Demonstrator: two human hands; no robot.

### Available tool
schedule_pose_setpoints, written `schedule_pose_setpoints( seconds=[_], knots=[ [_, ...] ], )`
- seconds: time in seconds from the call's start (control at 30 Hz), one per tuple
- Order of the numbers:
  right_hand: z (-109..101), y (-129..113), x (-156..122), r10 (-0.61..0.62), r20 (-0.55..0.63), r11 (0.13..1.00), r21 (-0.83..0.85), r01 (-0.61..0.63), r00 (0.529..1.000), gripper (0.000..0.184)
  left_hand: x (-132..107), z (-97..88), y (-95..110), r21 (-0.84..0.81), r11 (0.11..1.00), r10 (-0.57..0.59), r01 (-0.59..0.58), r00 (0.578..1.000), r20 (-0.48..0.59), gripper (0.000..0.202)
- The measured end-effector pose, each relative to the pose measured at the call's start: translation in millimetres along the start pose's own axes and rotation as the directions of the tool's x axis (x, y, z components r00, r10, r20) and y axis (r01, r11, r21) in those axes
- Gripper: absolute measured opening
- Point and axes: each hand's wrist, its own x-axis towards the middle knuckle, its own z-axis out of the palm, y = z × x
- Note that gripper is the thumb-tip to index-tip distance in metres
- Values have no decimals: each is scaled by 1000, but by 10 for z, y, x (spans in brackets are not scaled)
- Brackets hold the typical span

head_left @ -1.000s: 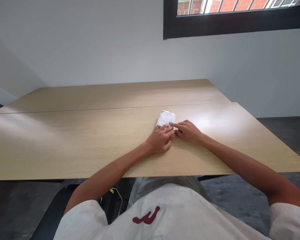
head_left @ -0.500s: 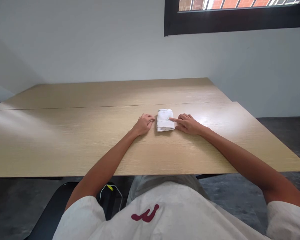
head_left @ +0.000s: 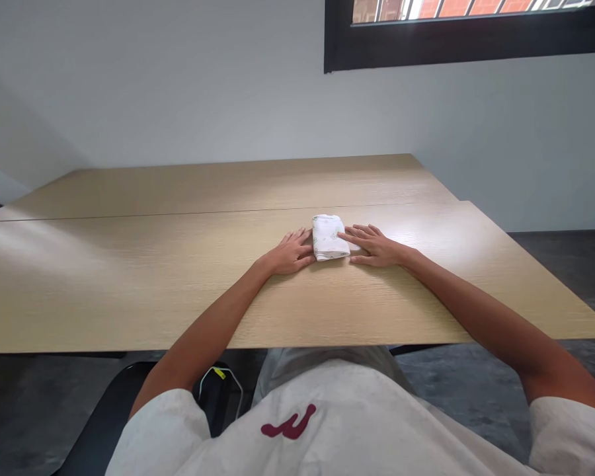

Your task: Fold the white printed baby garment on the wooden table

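A white cloth (head_left: 329, 238) with a faint small print lies folded into a compact rectangle on the wooden table (head_left: 143, 284). My left hand (head_left: 291, 252) rests at its left side, fingers spread, the tips at the cloth's left edge. On the opposite side is my right hand (head_left: 374, 245), also with fingers apart; one finger reaches onto the cloth's right part. A bit of white shows between the fingers of that hand, and I cannot tell whether it belongs to the cloth.
The table has a seam (head_left: 178, 214) running across it, and a pale wall (head_left: 203, 86) stands behind. A dark-framed window (head_left: 426, 56) is at the upper right. Beside my left arm is a black chair (head_left: 104, 416), with a white cable (head_left: 238, 383) near it.
My left hand has moved slightly right and its curled fingers have spread out against the cloth. My right hand's fingers have opened from a pointing shape. The cloth has shifted slightly right.
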Motion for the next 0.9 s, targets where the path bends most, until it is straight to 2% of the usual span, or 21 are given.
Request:
schedule_pose_setpoints(
  seconds=[0.1, 0.17, 0.23, 0.3, 0.37, 0.43, 0.53, 0.67, 0.73, 0.8, 0.87, 0.9],
  knots=[
    [-29, -24, -10, -49, 13, 998, 34, 48, 999, 75, 12, -24, 19, -38, 999, 37, -37, 999, 11, 44],
    [-43, -47, -15, -83, 17, 995, 54, 82, 996, 76, 20, -58, 20, -120, 992, 45, -46, 999, -12, 46],
    [-48, -81, -19, -106, 13, 992, 69, 105, 994, 76, 30, -98, 27, -299, 950, 74, -90, 995, -62, 47],
    [-45, -128, -21, -119, 2, 990, 78, 118, 993, 76, 42, -128, 56, -542, 831, 80, -127, 991, -109, 49],
    [-37, -184, -24, -125, -11, 989, 81, 125, 992, 76, 56, -134, 108, -736, 670, -2, -95, 992, -130, 52],
    [-30, -241, -27, -137, -20, 987, 79, 139, 990, 74, 68, -115, 169, -835, 549, -160, -20, 979, -128, 49],
    [-22, -299, -29, -155, -28, 985, 65, 157, 987, 71, 81, -61, 224, -883, 468, -329, 43, 936, -128, 52],
    [-5, -317, -29, -149, -36, 988, 36, 151, 988, 70, 98, 5, 203, -911, 411, -336, 34, 935, -117, 54],
    [10, -318, -29, -141, -60, 989, 27, 143, 988, 70, 110, 26, 186, -912, 409, -332, 26, 935, -123, 55],
    [30, -322, -27, -131, -86, 991, 17, 133, 988, 70, 116, 28, 190, -873, 488, -364, 8, 911, -195, 50],
    [50, -325, -23, -122, -99, 993, -7, 122, 988, 68, 106, 4, 214, -733, 680, -373, -22, 850, -372, 42],
    [60, -323, -20, -112, -102, 994, -21, 110, 988, 66, 94, -19, 230, -609, 792, -330, -33, 816, -474, 38]
  ],
)
